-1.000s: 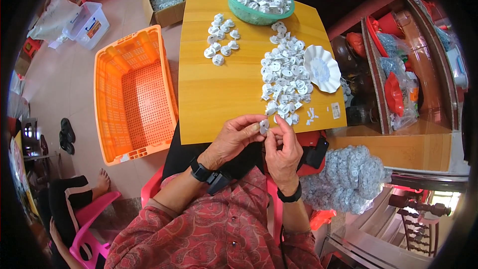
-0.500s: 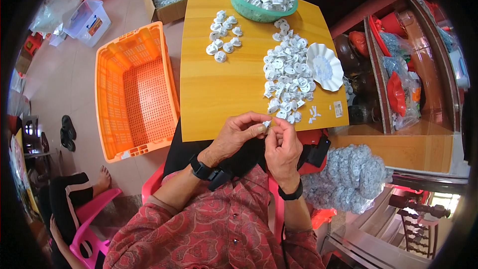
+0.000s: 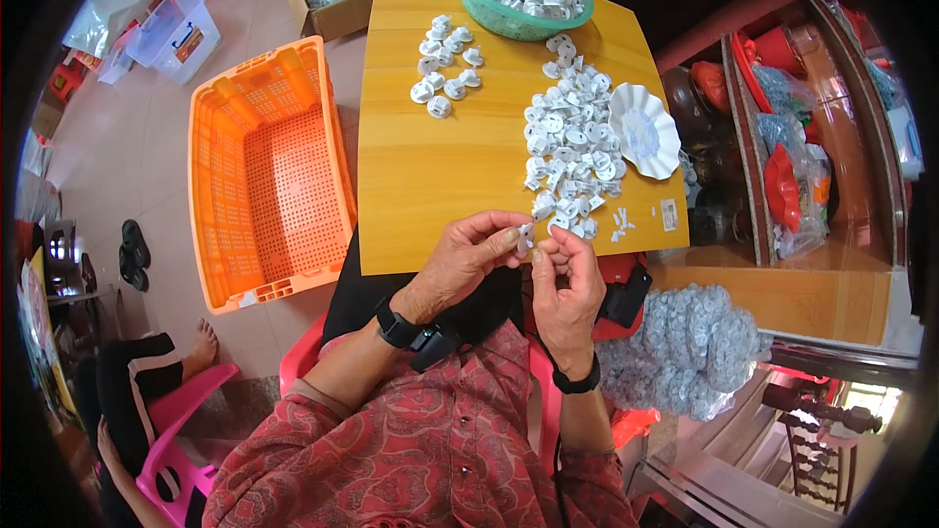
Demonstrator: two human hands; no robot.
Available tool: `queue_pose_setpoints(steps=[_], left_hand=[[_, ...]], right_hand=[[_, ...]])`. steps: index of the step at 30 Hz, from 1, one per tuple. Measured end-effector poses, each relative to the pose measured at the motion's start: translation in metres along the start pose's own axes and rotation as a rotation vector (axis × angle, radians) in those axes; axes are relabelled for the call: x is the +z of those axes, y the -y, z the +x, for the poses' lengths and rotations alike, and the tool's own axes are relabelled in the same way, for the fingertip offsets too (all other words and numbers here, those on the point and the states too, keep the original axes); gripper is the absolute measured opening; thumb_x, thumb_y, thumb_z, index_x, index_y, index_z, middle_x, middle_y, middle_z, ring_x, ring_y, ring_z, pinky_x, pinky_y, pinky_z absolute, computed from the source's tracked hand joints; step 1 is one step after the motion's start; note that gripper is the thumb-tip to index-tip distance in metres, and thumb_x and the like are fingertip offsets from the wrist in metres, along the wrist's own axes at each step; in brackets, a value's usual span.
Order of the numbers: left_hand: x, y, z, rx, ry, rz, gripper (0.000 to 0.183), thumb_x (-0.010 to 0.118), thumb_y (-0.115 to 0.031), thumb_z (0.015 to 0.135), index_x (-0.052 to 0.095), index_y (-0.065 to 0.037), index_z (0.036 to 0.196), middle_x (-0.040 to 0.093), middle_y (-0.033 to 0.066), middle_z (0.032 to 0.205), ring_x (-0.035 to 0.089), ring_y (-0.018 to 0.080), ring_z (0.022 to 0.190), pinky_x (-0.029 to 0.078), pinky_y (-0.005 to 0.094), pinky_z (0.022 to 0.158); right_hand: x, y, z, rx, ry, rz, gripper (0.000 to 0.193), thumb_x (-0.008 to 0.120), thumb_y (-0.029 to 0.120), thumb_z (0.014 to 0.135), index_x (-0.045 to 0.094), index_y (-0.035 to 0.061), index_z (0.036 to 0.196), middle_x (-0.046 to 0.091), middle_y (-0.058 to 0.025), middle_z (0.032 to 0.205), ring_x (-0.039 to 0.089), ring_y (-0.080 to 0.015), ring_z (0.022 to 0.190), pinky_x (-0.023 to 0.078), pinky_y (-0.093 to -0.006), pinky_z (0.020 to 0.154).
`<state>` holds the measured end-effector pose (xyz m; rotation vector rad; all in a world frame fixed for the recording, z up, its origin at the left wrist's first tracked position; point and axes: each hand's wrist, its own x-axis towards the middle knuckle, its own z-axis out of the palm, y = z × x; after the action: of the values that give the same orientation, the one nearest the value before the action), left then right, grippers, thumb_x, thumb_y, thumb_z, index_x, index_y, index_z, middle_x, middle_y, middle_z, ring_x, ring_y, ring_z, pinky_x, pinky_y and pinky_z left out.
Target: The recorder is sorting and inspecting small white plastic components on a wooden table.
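Note:
Between the thumb and fingers of my left hand [image 3: 476, 249] is a small white plastic part [image 3: 525, 235], at the table's near edge. My right hand [image 3: 567, 279] is close beside it, fingers curled in and thumb tip near the part; whatever they pinch is too small to make out. Just beyond my hands lies a long pile of similar white plastic parts [image 3: 575, 142]. Several tiny white slips [image 3: 619, 225] lie to the right of its near end. A separate group of white parts [image 3: 440, 108] stands at the table's far left.
A green basin [image 3: 523, 24] heaped with white parts and a white scalloped dish [image 3: 660, 161] stand on the yellow table [image 3: 430, 196]. Left of it is an orange crate [image 3: 284, 176]; a cardboard box [image 3: 342, 15] sits behind. A bulging clear bag [image 3: 685, 352] lies at right. Another person's leg [image 3: 147, 372] shows lower left.
The white part in my left hand has turned to show another side. My right index finger and thumb have drawn slightly away from it. The whole view has shifted a little.

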<state>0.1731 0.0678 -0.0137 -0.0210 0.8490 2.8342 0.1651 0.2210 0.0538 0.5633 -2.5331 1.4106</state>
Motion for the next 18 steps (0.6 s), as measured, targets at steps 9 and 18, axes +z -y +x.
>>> queue_pose_setpoints(steps=[9, 18], left_hand=[[0.001, 0.000, 0.000, 0.002, -0.042, 0.038, 0.026, 0.062, -0.010, 0.100, 0.065, 0.000, 0.123, 0.069, 0.0053, 0.107, 0.065, 0.0097, 0.088, 0.056, 0.0236, 0.079], [0.000, 0.004, -0.001, -0.029, -0.042, 0.118, 0.026, 0.063, -0.012, 0.100, 0.066, -0.001, 0.123, 0.069, 0.0047, 0.104, 0.064, 0.0091, 0.085, 0.055, 0.0228, 0.078]], right_hand=[[0.006, -0.004, 0.001, -0.024, -0.004, -0.018, 0.029, 0.066, -0.002, 0.090, 0.057, -0.0011, 0.118, 0.065, -0.0088, 0.086, 0.064, -0.0168, 0.071, 0.054, -0.0296, 0.061], [0.010, -0.006, 0.000, -0.003, -0.023, -0.049, 0.024, 0.067, -0.001, 0.091, 0.059, -0.0017, 0.114, 0.067, -0.0065, 0.084, 0.062, -0.0108, 0.070, 0.052, -0.0264, 0.064]])
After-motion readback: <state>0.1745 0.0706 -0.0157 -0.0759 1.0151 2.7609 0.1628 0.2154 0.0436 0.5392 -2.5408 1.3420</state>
